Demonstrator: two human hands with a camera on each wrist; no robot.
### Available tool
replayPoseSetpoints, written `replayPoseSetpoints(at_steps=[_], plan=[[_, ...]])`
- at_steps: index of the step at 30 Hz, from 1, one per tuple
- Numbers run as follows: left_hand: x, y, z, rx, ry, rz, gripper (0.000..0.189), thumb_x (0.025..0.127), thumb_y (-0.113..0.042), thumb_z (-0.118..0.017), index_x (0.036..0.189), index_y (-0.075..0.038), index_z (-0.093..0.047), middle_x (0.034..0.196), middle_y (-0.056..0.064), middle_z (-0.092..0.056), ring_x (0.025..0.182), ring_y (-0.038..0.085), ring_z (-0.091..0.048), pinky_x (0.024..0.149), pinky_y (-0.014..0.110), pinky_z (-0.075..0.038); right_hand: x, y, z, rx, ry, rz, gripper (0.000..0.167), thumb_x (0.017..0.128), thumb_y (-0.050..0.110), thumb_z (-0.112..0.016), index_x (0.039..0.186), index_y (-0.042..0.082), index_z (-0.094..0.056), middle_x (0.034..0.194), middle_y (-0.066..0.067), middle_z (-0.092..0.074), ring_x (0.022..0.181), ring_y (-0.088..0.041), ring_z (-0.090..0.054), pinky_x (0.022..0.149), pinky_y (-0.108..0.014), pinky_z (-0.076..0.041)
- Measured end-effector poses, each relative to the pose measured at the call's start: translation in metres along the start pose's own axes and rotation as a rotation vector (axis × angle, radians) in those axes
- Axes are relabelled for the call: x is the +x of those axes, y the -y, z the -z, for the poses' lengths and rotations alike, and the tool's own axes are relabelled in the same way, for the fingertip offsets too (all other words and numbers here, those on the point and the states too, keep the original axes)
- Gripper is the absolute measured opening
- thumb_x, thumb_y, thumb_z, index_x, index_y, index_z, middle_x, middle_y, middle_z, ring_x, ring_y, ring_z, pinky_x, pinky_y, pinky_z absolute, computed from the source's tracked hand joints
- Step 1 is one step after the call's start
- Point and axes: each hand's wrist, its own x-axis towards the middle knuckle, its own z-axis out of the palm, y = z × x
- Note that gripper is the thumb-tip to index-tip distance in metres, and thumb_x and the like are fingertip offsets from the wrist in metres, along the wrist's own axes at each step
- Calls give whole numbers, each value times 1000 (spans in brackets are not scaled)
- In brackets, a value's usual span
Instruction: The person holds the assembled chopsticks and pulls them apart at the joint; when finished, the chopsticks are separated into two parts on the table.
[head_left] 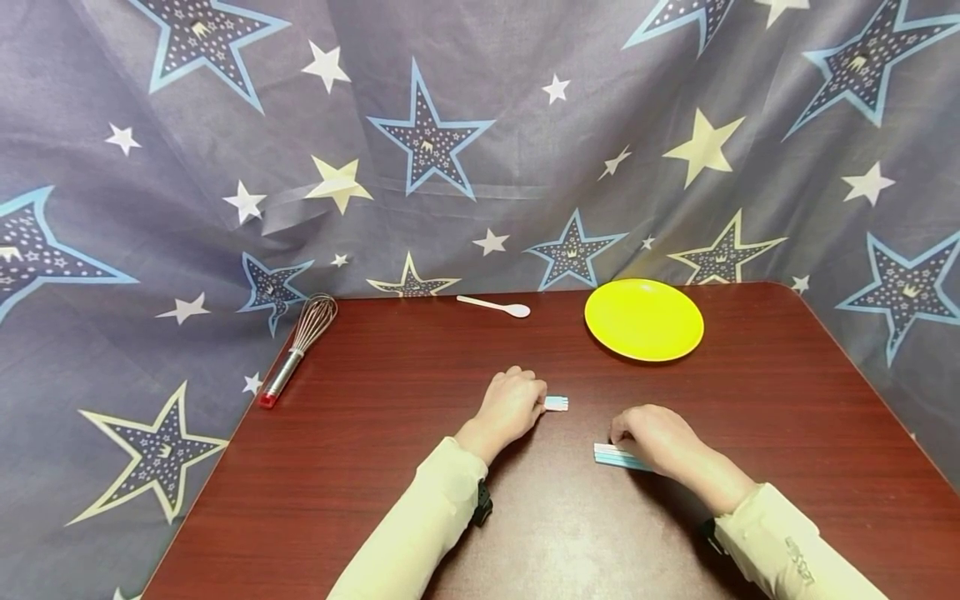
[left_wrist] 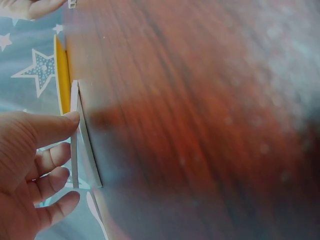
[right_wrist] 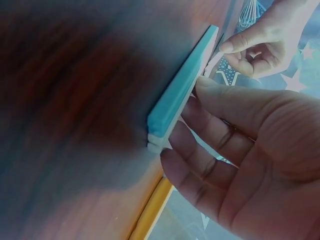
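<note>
In the head view, my left hand (head_left: 512,402) is left of the table's middle, over a few narrow light blue and white sticks (head_left: 557,403). Its thumb and forefinger pinch a thin white stick (left_wrist: 74,150), tilted against a pale one (left_wrist: 91,155) on the table. My right hand (head_left: 658,437) is nearer and to the right, over a row of white and blue sticks (head_left: 621,457). From the right wrist, its thumb and curled fingers grip the white edge of that row, with a blue stick (right_wrist: 177,87) along the table side.
A yellow plate (head_left: 643,320) lies at the back right of the brown table (head_left: 375,467). A white spoon (head_left: 495,307) is at the back edge, and a whisk (head_left: 302,346) with a red-tipped handle on the left edge. Star-patterned cloth (head_left: 450,233) hangs behind.
</note>
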Motion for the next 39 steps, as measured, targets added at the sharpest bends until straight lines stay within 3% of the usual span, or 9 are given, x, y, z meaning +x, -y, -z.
replayPoseSetpoints(at_steps=[27,34,39], plan=[[4,0,-3,35,-15,8,12,80,-29,-78,79,-23,-67,81,-7,-61,83,18,-57,65,31,-44,-1,-1,1,-3,-7,2,33,74,-6,-71,62,20,-54,63,11,-47,59,-6,-35,53,-24,-31],[4,1,-3,10,-3,24,14,80,-31,-78,79,-23,-67,81,-7,-61,82,18,-57,66,31,-44,0,-1,0,12,-7,8,32,73,-6,-70,63,20,-55,64,11,-48,59,-5,-36,54,-24,-31],[1,1,5,-41,2,46,17,79,-32,-78,77,-22,-65,78,-7,-59,80,18,-55,65,31,-43,0,-2,1,7,-2,13,29,74,-5,-72,65,19,-59,64,12,-51,58,-5,-38,54,-24,-34]])
